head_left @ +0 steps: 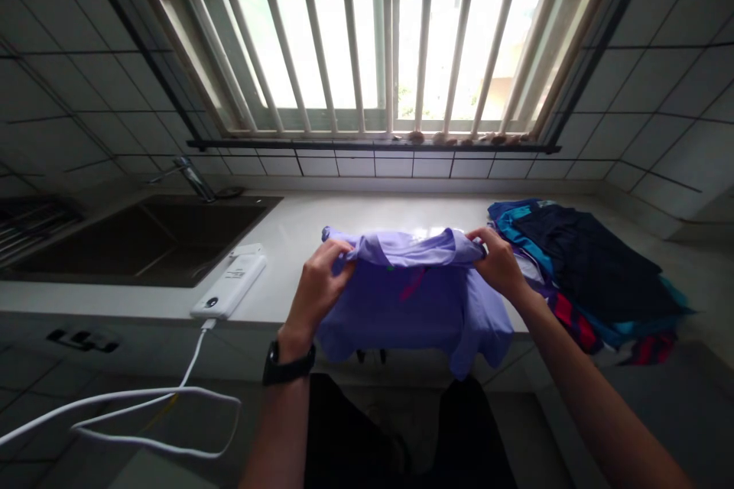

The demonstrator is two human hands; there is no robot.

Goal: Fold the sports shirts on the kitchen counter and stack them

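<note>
A purple T-shirt [401, 306] hangs partly over the counter's front edge, its upper part raised between my two hands. My left hand [322, 283] is closed, pinching the fabric at the shirt's left side; a black watch sits on that wrist. With its fingers closed too, my right hand [500, 263] grips the opposite side of the shirt. The neckline is bunched into a band between them. A small pink mark shows on the fabric below it. The part of the shirt lying behind the raised band is mostly hidden.
To the right lies a pile of folded clothes [590, 260] in dark blue, teal and red. A white power bank [232, 284] with a white cable [195, 359] rests at the left, beside the dark sink [149, 237] and faucet [195, 179]. A barred window [390, 53] is ahead.
</note>
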